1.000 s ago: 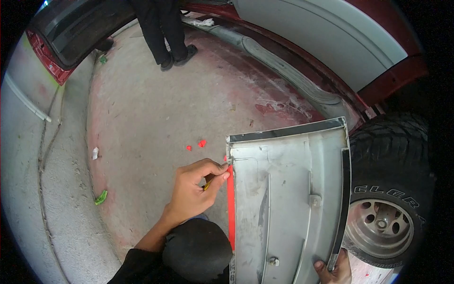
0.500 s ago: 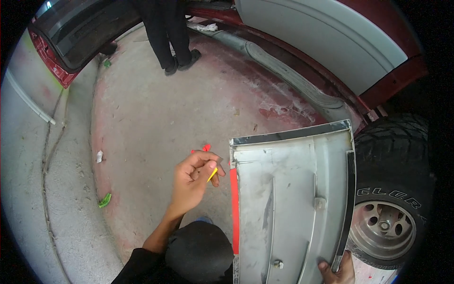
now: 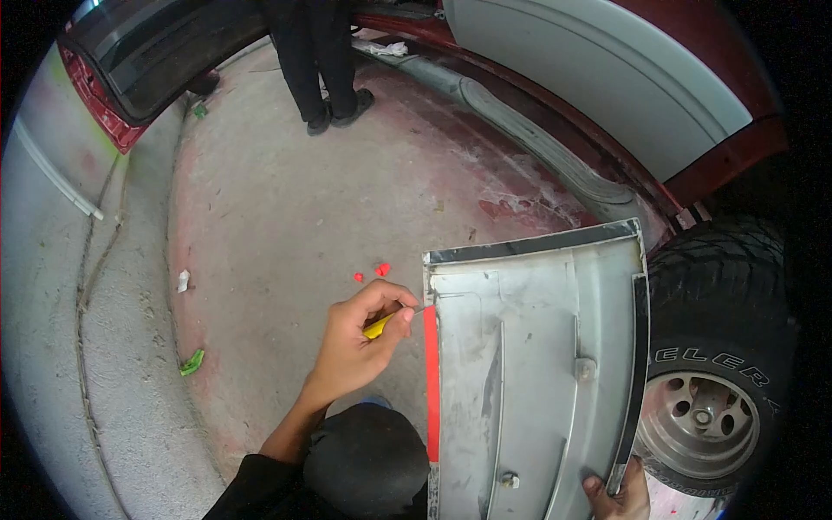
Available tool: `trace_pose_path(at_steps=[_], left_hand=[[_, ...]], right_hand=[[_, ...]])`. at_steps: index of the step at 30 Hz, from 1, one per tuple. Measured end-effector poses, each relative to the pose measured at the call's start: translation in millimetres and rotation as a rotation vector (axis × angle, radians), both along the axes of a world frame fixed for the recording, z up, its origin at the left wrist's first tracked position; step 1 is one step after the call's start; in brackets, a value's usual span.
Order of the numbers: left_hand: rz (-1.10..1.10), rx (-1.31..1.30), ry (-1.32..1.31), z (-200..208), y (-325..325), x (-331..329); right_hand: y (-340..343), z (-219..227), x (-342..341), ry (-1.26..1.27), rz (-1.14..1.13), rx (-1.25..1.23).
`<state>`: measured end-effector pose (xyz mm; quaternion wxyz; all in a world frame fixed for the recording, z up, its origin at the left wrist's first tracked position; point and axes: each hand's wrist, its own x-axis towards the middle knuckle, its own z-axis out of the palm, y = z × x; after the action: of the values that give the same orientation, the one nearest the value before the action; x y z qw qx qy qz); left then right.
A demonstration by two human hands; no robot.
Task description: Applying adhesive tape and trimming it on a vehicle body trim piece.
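Note:
My left hand (image 3: pixel 368 334) is closed round a slim yellow utility knife (image 3: pixel 378 328). Its thin metal blade reaches the upper end of a red tape strip (image 3: pixel 432 381) along the left edge of a grey vehicle trim panel (image 3: pixel 529 373). The panel stands tilted before me, ribbed inner face up, with a black strip (image 3: pixel 537 242) along its top edge and another down its right edge. Gripping the lower right edge is my right hand (image 3: pixel 622 492), thumb on the inner face; its other fingers are mostly hidden behind the panel.
A large tyre (image 3: pixel 715 295) on a silver wheel stands right of the panel, beneath a red and grey vehicle (image 3: pixel 598 78). Red scraps (image 3: pixel 383 269) lie on the concrete floor (image 3: pixel 286 217). Another person's legs (image 3: pixel 316 61) stand ahead. A rough wall (image 3: pixel 130 347) runs along the left.
My left hand has moved slightly right and turned, bringing the knife's tip to the red strip's upper end. The right hand and panel have hardly moved.

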<state>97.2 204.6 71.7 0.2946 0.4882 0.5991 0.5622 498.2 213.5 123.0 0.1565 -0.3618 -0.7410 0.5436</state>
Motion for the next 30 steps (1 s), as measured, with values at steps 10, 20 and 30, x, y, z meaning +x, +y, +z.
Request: trace_pose_path(at_steps=[10,20,30], left_hand=[[0.046,0.09,0.054,-7.3,5.0,-3.3],[0.08,0.073,0.089,-6.5,7.1,2.2],[0.097,0.104,0.153,-0.8,6.4,3.6]], right_hand=[[-1.4,8.5,-5.4,-0.122,-0.035,0.047],[-1.2,0.3,0.1,-0.015,-0.052,0.073],[0.7,7.3,-4.7,-0.108,-0.067,0.025]])
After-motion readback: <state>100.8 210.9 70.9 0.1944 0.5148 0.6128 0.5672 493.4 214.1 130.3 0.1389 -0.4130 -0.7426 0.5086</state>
